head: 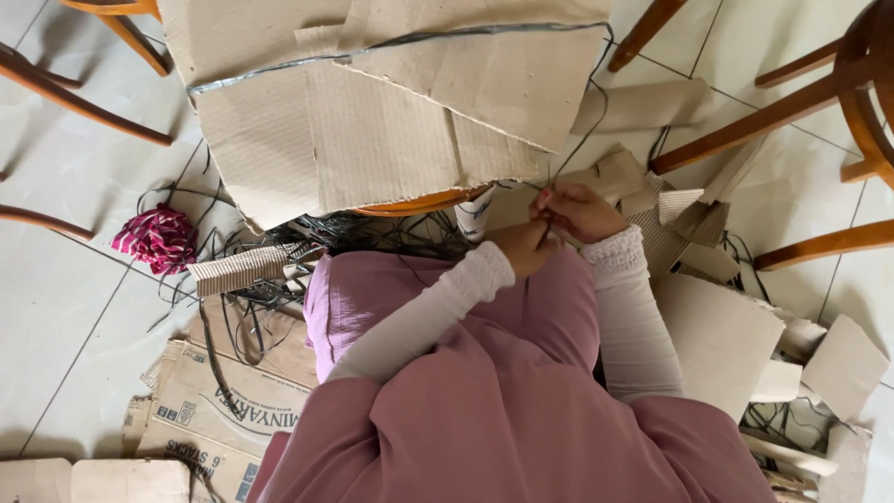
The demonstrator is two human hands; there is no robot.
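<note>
Binding of a cardboard bundle point(391, 102) is seen part done, with a dark strap point(559, 177) being worked by both hands at the bundle's 5 o'clock corner.

One strap band is already drawn across the stacked sheets near 12 o'clock, while the loose end is pinched between the clenched fingers of the left hand point(523, 247) and gripped by the closed fingers of the right hand point(579, 212), the two hands touching; the end is judged not yet made fast. From 9 o'clock rightward, a crumpled red patterned cloth point(158, 237), a tangle of dark straps point(261, 298) and flattened printed boxes point(214, 410) are spread on the pale tiled floor point(65, 307). Loose cardboard offcuts point(717, 335) are scattered at 3 to 4 o'clock, and wooden chair legs point(773, 116) are set around the edges.
</note>
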